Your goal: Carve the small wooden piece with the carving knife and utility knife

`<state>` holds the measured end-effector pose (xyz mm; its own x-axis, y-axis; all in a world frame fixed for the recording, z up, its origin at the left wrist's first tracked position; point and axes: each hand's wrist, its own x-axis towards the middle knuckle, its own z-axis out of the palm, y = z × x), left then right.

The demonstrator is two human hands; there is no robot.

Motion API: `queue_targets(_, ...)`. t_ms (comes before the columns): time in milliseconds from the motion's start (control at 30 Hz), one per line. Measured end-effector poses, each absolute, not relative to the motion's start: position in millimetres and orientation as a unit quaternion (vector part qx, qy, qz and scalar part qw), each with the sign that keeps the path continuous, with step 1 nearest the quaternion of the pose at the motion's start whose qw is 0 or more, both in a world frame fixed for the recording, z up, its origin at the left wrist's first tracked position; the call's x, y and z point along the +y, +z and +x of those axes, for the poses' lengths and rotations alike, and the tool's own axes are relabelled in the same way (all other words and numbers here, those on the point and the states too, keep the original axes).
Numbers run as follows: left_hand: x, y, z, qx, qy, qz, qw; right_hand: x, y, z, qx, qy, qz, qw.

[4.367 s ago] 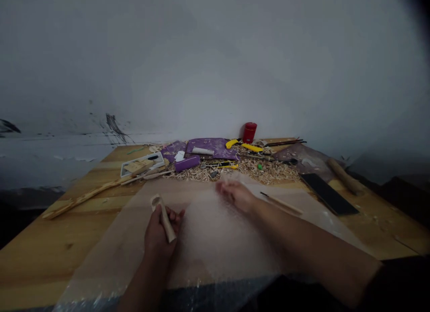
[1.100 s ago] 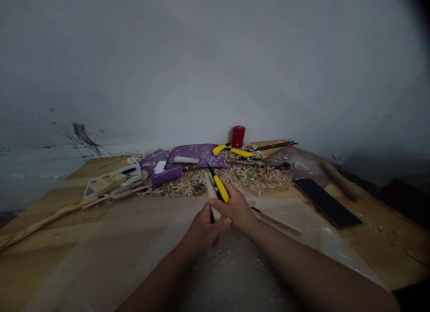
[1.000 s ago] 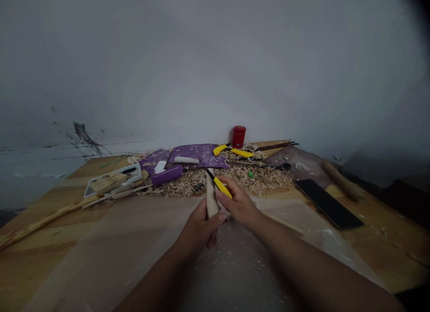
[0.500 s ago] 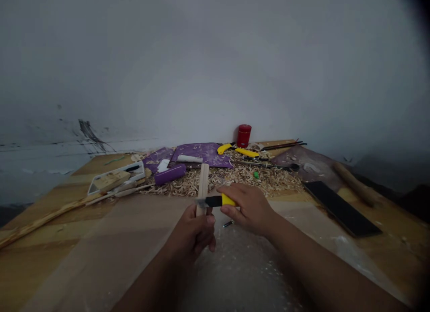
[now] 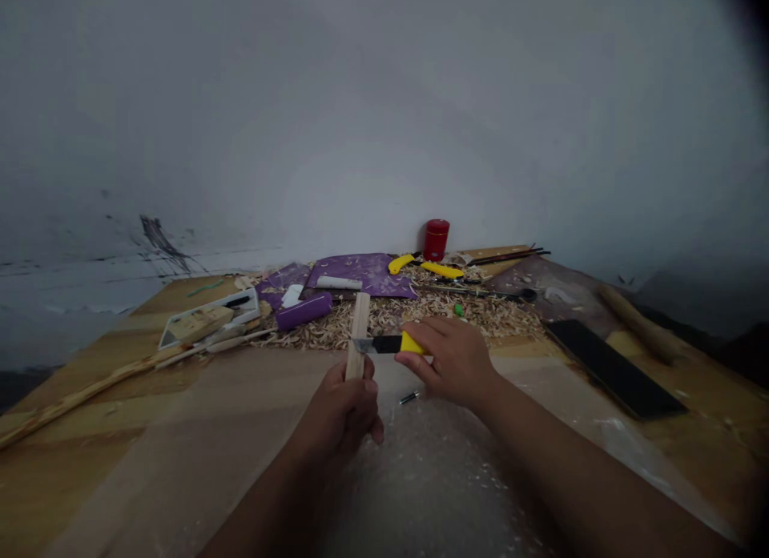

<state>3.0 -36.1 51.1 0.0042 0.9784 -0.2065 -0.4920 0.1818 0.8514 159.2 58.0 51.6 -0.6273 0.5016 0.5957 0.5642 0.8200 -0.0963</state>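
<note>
Here's the left hand (image 5: 340, 410), grip clenched round a slim wooden stick (image 5: 358, 338) held upright above the bubble wrap (image 5: 432, 486)! The right hand (image 5: 450, 362) has a firm grip on a yellow utility knife (image 5: 390, 344), its blade right across the stick. Beyond them, wood shavings (image 5: 384, 322) pile up toward the back edge of the bench (image 5: 78, 406), below a red canister (image 5: 436, 239).

L hand (image 5: 340, 410) clenching in a tight fist, R hand (image 5: 450, 362) pinching just beside it, turning palm-down w/ wrist bent.
</note>
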Motion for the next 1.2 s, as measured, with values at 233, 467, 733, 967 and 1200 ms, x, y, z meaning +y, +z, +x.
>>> queue_targets(233,-36.7,49.2,2.3,0.408,0.571,0.288,0.652,58.8,53.6,160.0,-0.914,-0.038,-0.276,0.296)
queue_targets(467,-37.3,51.6,3.6,0.408,0.567,0.289,0.655,65.5,54.1,162.6,-0.91,-0.025,-0.292,0.293)
queue_targets(733,-37.3,52.4,4.3,0.398,0.568,0.293,0.658,63.7,55.1,162.6,-0.916,-0.022,-0.279,0.288)
queue_targets(967,-38.5,53.0,1.8,0.4,0.561,0.285,0.667,63.4,54.7,161.9,-0.912,-0.039,-0.291,0.285)
queue_targets(1200,-40.9,52.0,4.7,0.386,0.561,0.292,0.672,66.1,56.2,165.0,-0.902,-0.043,-0.315,0.293)
